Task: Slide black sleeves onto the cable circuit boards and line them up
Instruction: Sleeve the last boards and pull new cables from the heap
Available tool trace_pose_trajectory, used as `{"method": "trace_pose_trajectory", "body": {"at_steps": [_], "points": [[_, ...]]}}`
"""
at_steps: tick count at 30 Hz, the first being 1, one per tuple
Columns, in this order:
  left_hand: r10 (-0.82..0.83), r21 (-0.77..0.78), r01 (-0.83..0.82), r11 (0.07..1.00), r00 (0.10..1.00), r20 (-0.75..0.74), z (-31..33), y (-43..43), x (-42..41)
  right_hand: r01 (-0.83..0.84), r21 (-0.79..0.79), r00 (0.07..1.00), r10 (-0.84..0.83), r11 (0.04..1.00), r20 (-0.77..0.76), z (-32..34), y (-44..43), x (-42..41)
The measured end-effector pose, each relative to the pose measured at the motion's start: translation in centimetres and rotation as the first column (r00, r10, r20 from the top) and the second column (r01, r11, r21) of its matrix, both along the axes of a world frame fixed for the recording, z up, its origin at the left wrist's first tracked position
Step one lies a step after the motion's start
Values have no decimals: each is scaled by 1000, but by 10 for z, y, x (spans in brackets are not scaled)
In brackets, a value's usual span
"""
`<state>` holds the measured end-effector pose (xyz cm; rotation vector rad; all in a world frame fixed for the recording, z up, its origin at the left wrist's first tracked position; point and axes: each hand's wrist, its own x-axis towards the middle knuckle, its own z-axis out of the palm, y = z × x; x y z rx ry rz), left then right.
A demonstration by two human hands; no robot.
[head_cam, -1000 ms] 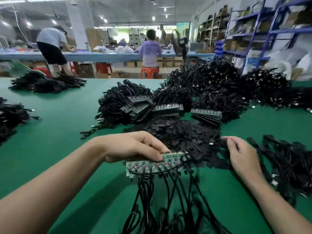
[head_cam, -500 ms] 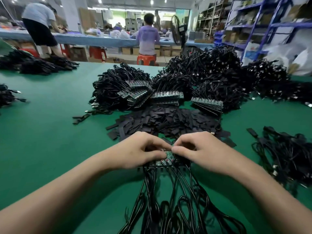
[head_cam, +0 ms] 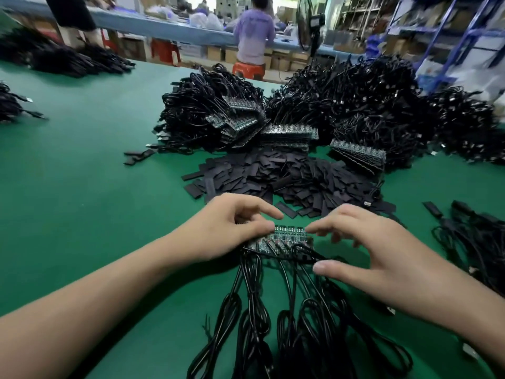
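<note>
A row of small green circuit boards (head_cam: 288,237) lies side by side on the green table (head_cam: 82,192), their black cables (head_cam: 273,324) trailing toward me. My left hand (head_cam: 232,228) grips the left end of the row, thumb on top. My right hand (head_cam: 382,250) is spread at the right end; its index fingertip touches the boards and its thumb hovers over the cables. Just beyond my hands lies a loose pile of flat black sleeves (head_cam: 287,179). No sleeve is visible in either hand.
Stacked board rows (head_cam: 289,132) (head_cam: 358,155) lean against big heaps of black cables (head_cam: 369,99) behind the sleeves. More cables lie at the right (head_cam: 478,242) and far left (head_cam: 11,105). A seated person (head_cam: 254,34) and a fan (head_cam: 308,26) are beyond the table.
Both hands were closed together over the boards; now my right hand has drawn apart to the right with fingers spread, uncovering the row. My left hand stays on the left end.
</note>
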<state>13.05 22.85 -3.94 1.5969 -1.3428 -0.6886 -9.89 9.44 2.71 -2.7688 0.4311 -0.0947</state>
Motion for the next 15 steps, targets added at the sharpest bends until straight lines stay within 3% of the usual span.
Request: {"method": "trace_pose_trajectory", "body": {"at_steps": [5, 10, 13, 15], "points": [[-14, 37, 20, 999, 988, -151, 0, 12, 8, -32, -207, 994, 9, 978, -109, -5, 16, 12], [-22, 58, 40, 998, 957, -289, 0, 17, 16, 48, -304, 998, -59, 951, -28, 28, 30, 14], [-12, 55, 29, 998, 955, -295, -3, 15, 14, 35, -260, 999, -26, 965, 36, 45, 44, 23], [-15, 34, 26, 999, 959, -282, -5, 14, 11, 16, -123, 996, -6, 992, 85, 54, 51, 30]]}}
